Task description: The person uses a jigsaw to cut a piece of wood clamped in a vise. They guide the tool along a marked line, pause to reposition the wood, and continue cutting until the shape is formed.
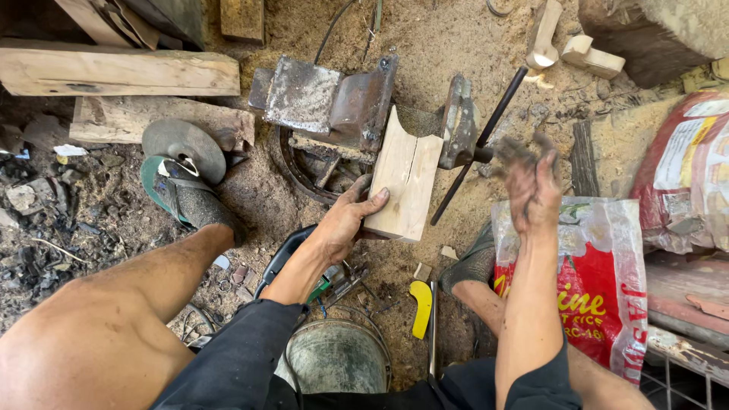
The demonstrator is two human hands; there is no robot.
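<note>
We see a pale, flat wooden block with a notched top edge (405, 182) clamped upright in the rusty iron bench vise (357, 102). Left hand (345, 220) grips its lower edge; right hand (531, 182) open, blurred, beside the black vise handle bar (480, 140).

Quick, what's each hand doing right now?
Left hand: gripping the wood block in the vise.
Right hand: open and blurred, by the vise handle, holding nothing.
</note>
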